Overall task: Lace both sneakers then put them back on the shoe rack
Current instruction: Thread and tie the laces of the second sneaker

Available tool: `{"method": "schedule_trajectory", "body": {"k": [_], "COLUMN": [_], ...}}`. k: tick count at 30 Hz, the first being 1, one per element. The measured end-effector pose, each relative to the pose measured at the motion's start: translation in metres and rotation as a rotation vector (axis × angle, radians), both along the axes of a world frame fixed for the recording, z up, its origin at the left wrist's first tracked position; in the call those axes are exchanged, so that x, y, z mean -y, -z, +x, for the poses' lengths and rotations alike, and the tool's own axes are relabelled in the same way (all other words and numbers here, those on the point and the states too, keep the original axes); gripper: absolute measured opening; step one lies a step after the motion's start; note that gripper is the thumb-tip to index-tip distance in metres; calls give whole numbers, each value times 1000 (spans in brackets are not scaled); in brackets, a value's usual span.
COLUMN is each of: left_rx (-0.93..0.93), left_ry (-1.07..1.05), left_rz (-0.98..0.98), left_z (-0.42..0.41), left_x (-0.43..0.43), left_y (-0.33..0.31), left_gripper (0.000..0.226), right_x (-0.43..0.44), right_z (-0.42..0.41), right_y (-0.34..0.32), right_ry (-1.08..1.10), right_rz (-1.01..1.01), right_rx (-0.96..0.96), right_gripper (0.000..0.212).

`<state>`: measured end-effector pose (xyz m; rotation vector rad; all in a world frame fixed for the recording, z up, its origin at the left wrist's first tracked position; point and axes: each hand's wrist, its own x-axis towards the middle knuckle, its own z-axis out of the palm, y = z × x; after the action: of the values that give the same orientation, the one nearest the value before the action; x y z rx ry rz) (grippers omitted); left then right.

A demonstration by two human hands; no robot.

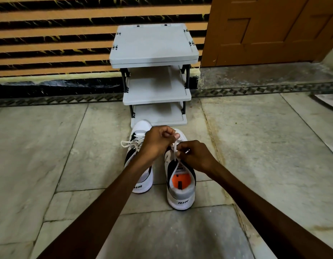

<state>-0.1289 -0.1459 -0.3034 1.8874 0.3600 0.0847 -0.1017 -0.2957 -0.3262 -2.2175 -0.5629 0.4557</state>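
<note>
Two white and black sneakers stand side by side on the floor, toes toward the grey shoe rack point(156, 94). The right sneaker point(180, 193) shows an orange insole. My left hand point(156, 143) and my right hand point(195, 156) hover over its tongue, both pinching its cream lace point(175, 148). The lace runs up taut from the eyelets between the two hands. The left sneaker point(143, 180) is partly hidden by my left forearm; a loop of its lace point(128, 143) lies out to the left.
The rack has a top panel and two lower shelves, all bare, standing against a striped wall. A brown wooden door point(270, 28) is at the right. Stone floor tiles point(49, 146) spread on both sides of the shoes.
</note>
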Motion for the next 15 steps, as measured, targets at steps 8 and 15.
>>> {"method": "schedule_trajectory", "body": {"k": [8, 15], "left_rx": [-101, -8], "left_ry": [271, 175], "left_rz": [42, 41], "left_z": [-6, -14], "left_x": [-13, -15], "left_y": [20, 16], "left_gripper": [21, 4], "right_x": [-1, 7], "right_z": [4, 8], "right_y": [-5, -8], "right_ry": [195, 255], "right_rz": [90, 119], "right_rx": [70, -31], "right_gripper": [39, 26]}}
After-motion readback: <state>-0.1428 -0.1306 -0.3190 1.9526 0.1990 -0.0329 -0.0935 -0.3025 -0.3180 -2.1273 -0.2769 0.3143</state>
